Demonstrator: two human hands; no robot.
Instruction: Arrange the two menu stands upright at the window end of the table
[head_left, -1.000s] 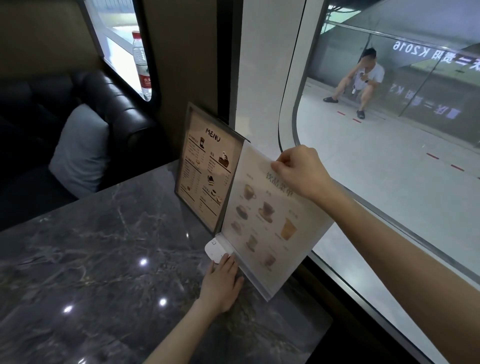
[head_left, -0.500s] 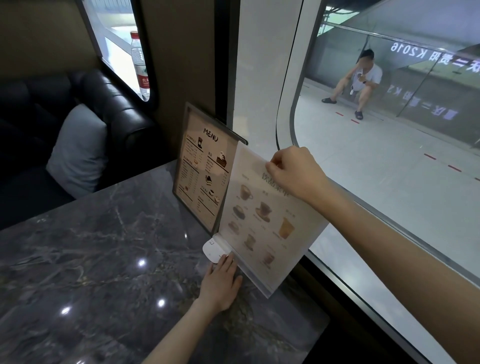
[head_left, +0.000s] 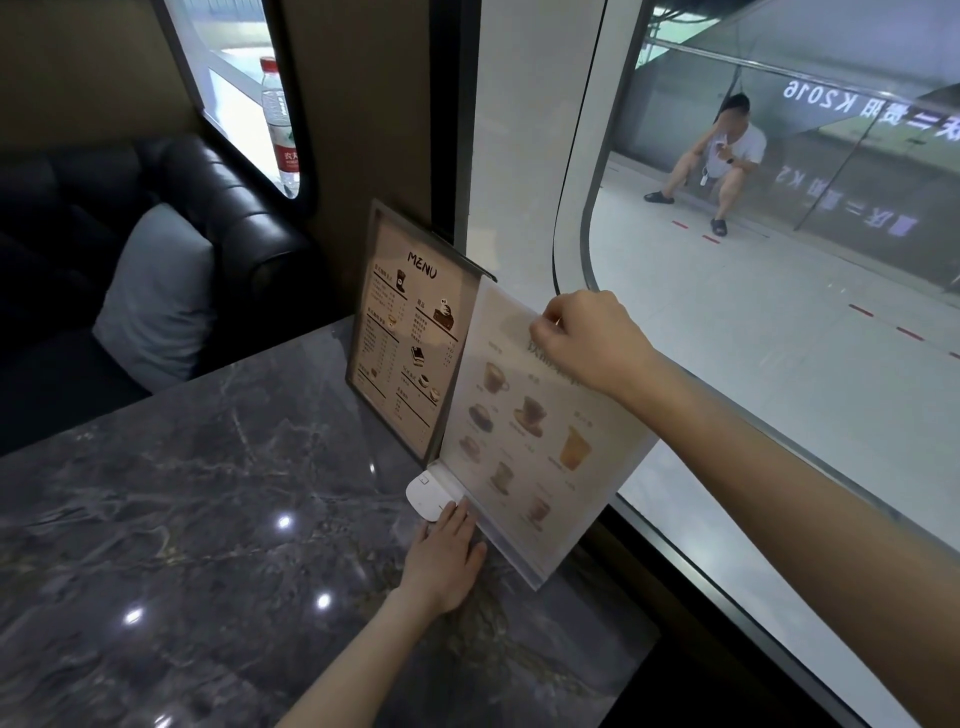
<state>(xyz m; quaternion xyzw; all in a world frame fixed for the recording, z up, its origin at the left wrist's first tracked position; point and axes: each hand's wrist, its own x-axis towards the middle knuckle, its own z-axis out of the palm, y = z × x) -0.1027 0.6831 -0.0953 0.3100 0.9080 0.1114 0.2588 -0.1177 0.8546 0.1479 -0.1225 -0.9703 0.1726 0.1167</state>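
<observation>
Grey marble with pale veins forms the table (head_left: 182, 493), and both menu stands are at its far right end, against the window (head_left: 779, 338). The brown framed menu stand headed "MENU" (head_left: 410, 332) stands upright, its far edge close to the dark pillar between the windows. Just right of it, and touching it along one side edge, is the clear acrylic menu stand with pictures of coffee cups (head_left: 524, 436), also upright though leaning slightly back toward the glass, its base strip running along the table near the right edge. The right hand (head_left: 589, 338) is closed on the top edge of the clear stand, fingers curled over it and pinching the sheet. The left hand (head_left: 444, 558) lies flat and open on the table at the foot of that stand, fingertips touching a small white rounded device (head_left: 426, 493) that sits at the near corner where the two stands meet. Far left, a black leather sofa (head_left: 218, 208) holds a grey cushion (head_left: 156, 296), and a clear plastic water bottle with a red label (head_left: 280, 124) stands on the sill of the far window. Beyond the glass, a person in a white shirt (head_left: 722, 156) sits low on a pale floor.
</observation>
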